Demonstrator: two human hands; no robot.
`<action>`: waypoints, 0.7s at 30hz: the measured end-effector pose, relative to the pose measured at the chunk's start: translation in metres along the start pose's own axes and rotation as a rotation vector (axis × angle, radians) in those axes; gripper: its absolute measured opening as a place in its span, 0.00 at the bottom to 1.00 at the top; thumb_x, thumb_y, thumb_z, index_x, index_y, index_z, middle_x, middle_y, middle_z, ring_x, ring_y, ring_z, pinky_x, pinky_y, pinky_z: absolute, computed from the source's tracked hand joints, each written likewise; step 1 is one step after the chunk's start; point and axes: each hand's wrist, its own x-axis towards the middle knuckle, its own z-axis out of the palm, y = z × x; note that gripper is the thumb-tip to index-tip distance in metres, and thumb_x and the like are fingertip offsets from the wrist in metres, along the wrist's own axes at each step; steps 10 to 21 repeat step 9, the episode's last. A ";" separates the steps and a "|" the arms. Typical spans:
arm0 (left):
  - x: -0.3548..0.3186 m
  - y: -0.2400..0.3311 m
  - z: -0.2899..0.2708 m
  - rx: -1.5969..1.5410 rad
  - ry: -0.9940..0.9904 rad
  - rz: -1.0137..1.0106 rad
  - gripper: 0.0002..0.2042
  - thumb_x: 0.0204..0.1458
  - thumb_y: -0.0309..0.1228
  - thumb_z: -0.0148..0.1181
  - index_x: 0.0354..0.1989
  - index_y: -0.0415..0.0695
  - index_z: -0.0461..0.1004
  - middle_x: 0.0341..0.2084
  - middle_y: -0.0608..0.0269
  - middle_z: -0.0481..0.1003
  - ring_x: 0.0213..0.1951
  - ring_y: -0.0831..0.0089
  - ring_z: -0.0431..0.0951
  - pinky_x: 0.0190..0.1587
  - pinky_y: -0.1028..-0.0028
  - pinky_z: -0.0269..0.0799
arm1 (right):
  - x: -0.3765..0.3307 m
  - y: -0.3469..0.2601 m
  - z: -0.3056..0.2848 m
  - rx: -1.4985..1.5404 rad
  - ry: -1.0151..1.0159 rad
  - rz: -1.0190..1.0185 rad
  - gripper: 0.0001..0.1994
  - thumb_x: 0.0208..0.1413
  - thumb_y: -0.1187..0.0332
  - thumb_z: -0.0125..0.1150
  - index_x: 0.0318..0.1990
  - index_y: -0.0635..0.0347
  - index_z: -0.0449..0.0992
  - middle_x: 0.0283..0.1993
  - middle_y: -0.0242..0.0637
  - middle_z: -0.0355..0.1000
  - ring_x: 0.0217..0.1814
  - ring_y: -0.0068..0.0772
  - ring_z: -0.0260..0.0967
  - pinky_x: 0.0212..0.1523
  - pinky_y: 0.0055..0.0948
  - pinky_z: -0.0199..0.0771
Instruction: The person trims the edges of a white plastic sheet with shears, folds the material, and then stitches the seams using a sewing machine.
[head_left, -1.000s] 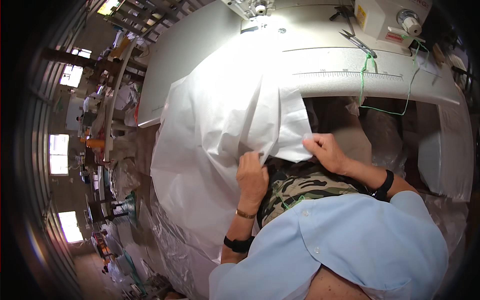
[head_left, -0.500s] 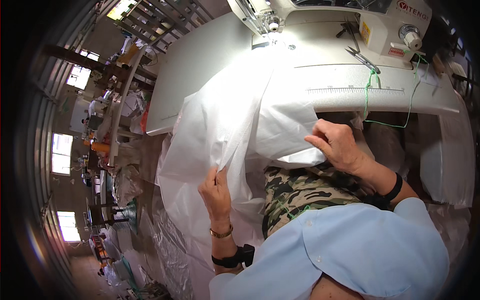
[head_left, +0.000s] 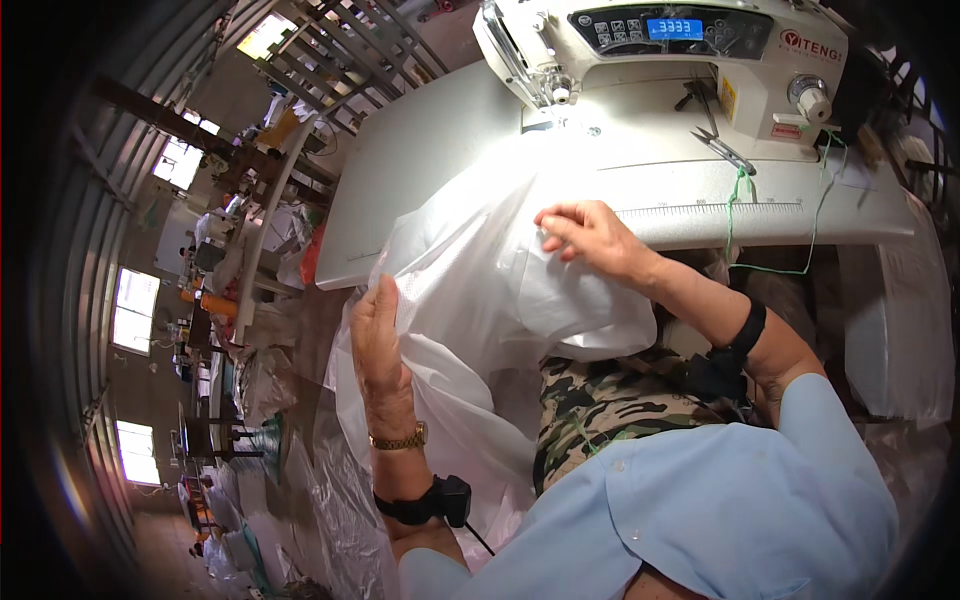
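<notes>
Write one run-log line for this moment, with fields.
left hand: grips white fabric edge | right hand: presses fabric on sewing table | sewing machine: behind

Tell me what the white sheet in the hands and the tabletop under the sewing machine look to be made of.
White sheet: probably thin woven plastic sacking, slightly see-through, with a fine grid texture and soft creases. Tabletop: seemingly smooth laminate or painted board, pale grey, matte, with a hard, flat edge.

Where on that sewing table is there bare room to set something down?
Bare: the table's left part, between its left edge and the white fabric. Crowded: under the sewing machine, where scissors lie and both hands hold fabric.
</notes>
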 end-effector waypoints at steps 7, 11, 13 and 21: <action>0.035 0.043 -0.001 0.531 -0.043 0.335 0.19 0.65 0.37 0.50 0.23 0.39 0.59 0.19 0.76 0.54 0.25 0.85 0.51 0.24 0.78 0.49 | 0.061 -0.004 -0.019 0.524 0.192 0.284 0.29 0.63 0.68 0.50 0.64 0.79 0.49 0.58 0.57 0.61 0.49 0.48 0.74 0.40 0.39 0.82; 0.037 0.056 0.002 0.679 -0.156 0.293 0.20 0.64 0.37 0.51 0.22 0.40 0.57 0.18 0.75 0.53 0.24 0.83 0.51 0.24 0.77 0.50 | 0.072 -0.004 -0.020 0.646 0.154 0.317 0.33 0.62 0.69 0.52 0.67 0.78 0.43 0.71 0.62 0.40 0.57 0.55 0.71 0.38 0.42 0.83; 0.037 0.056 0.002 0.679 -0.156 0.293 0.20 0.64 0.37 0.51 0.22 0.40 0.57 0.18 0.75 0.53 0.24 0.83 0.51 0.24 0.77 0.50 | 0.072 -0.004 -0.020 0.646 0.154 0.317 0.33 0.62 0.69 0.52 0.67 0.78 0.43 0.71 0.62 0.40 0.57 0.55 0.71 0.38 0.42 0.83; 0.037 0.056 0.002 0.679 -0.156 0.293 0.20 0.64 0.37 0.51 0.22 0.40 0.57 0.18 0.75 0.53 0.24 0.83 0.51 0.24 0.77 0.50 | 0.072 -0.004 -0.020 0.646 0.154 0.317 0.33 0.62 0.69 0.52 0.67 0.78 0.43 0.71 0.62 0.40 0.57 0.55 0.71 0.38 0.42 0.83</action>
